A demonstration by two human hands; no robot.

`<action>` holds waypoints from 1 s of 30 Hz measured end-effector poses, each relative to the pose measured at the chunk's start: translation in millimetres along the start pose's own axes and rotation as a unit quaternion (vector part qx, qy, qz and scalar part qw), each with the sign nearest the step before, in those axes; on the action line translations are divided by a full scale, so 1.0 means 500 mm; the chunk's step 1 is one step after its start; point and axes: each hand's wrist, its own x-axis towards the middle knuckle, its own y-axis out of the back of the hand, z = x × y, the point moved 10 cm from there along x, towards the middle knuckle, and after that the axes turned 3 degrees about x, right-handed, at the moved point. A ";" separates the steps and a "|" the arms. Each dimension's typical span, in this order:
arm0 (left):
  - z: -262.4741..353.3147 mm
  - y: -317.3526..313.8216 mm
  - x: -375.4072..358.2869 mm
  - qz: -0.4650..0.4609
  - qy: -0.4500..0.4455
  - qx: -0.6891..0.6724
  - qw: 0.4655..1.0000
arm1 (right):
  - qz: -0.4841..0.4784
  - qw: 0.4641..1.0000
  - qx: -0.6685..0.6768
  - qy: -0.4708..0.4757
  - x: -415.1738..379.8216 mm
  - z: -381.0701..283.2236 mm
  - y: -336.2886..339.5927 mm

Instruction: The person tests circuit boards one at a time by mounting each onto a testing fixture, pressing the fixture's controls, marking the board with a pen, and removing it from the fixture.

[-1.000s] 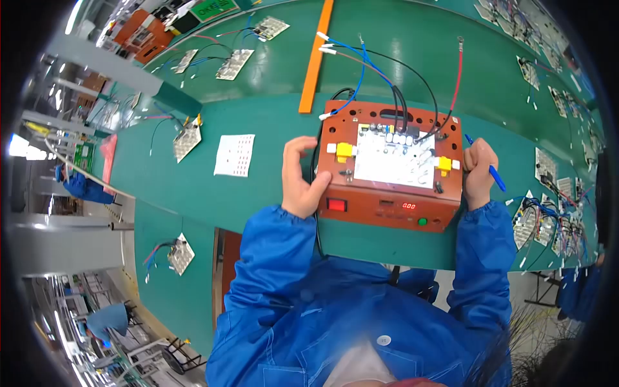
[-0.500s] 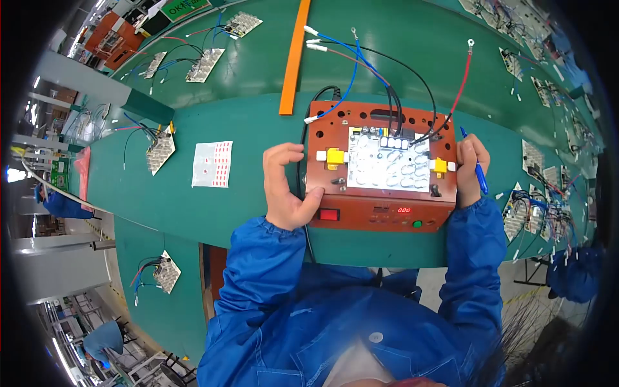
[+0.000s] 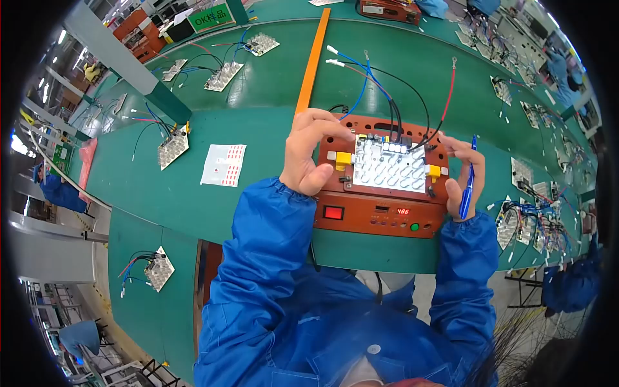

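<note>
A white circuit board (image 3: 390, 164) lies on the red-brown test box (image 3: 374, 216), between two yellow clamps. Black, blue and red wires run from its back edge. The box's red display (image 3: 403, 211) is lit. My left hand (image 3: 311, 151) is at the box's left back corner, fingers apart and reaching to the board's corner, with nothing held. At the right edge, my right hand (image 3: 463, 171) holds a blue pen (image 3: 469, 187) against the palm, its fingertips near the board's right back side.
A label sheet (image 3: 223, 165) and wired boards (image 3: 173, 148) lie left on the green bench. More wired boards (image 3: 529, 219) are clustered at the right. An orange strip (image 3: 314, 58) runs behind the box. Other people work farther off.
Both hands have moved back along the box toward the board's rear corners. The board's bright glow has dimmed, and the display reads differently. The view has shifted slightly.
</note>
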 end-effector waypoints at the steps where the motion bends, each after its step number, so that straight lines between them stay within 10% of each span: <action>1: -0.009 0.004 -0.002 0.014 0.016 -0.020 1.000 | 0.002 1.000 -0.001 -0.001 -0.003 0.003 0.004; 30: 0.009 -0.039 0.011 -0.101 0.009 0.043 0.994 | -0.107 0.994 -0.026 -0.024 -0.015 0.005 -0.021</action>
